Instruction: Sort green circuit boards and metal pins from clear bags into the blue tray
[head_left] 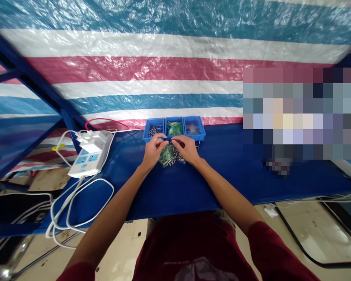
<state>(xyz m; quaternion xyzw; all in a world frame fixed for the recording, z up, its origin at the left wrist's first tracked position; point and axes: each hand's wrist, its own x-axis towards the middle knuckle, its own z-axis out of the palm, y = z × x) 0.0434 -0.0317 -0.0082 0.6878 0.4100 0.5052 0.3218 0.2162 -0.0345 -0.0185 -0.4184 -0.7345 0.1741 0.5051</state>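
My left hand (155, 151) and my right hand (188, 150) meet over a small pile, thumbs and forefingers curled in a pinch with the tips close together. Whatever lies between the fingertips is too small to make out. Beneath them on the blue table is a heap of screw-like metal pieces (172, 159) with a green bag or wrapping (164, 155) at its left. Just behind the hands stand three joined blue bins. The left bin (148, 137) holds loose metal pieces, the middle one green plastic material (175, 128), the right one a clear bag (192, 128).
A white power strip (86, 166) with plugged-in adapters and looped white cables (73, 210) lies at the table's left end. Blue metal frame bars (43, 89) rise at the left. A striped plastic sheet (163, 70) hangs behind the table (175, 195). The right side is partly pixelated.
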